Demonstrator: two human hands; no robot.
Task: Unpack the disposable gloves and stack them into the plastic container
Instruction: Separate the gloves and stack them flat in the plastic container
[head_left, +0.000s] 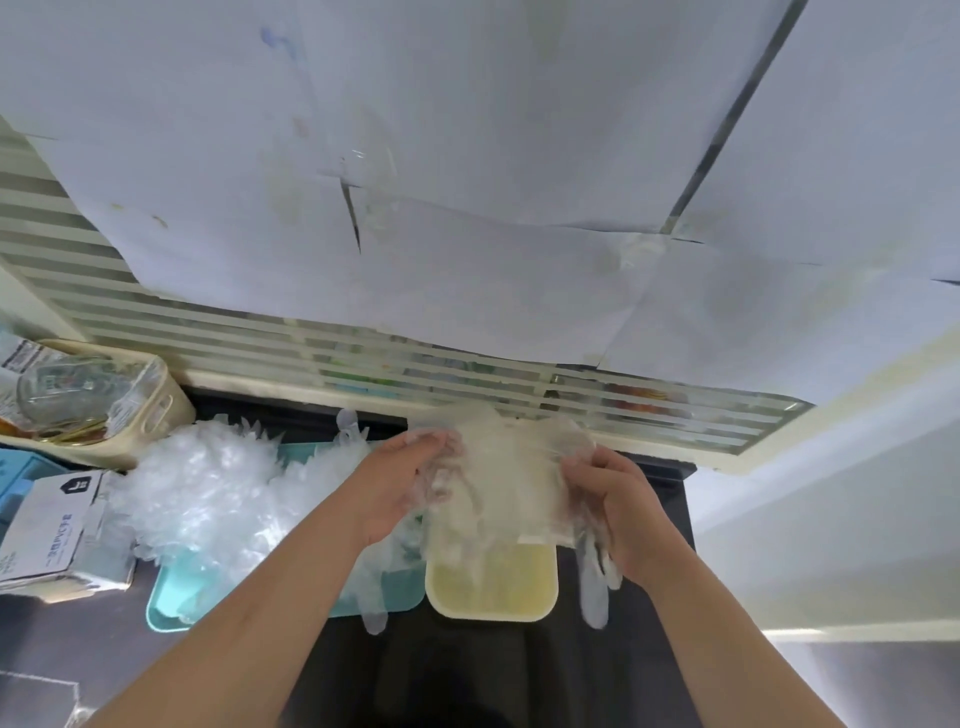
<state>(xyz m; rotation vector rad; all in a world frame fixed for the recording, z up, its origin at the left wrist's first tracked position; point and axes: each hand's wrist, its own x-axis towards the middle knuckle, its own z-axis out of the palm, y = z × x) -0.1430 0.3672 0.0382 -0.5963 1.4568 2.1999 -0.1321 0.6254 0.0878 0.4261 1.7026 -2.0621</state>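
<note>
Dark counter (467, 670) | left grip (400, 483) and right grip (618, 509) clutch glove stack (511, 483) between them | over container (493, 616)

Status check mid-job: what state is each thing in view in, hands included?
left hand: grips the glove bundle's left side.
right hand: grips its right side.
glove bundle: held spread above the cream container, fingers dangling.
cream container: upright, open-topped, far end hidden by the bundle.
teal tray: lying flat, mostly covered by gloves.
loose glove pile: heaped on the teal tray.
glove box: left of the tray, apparently open.
</note>
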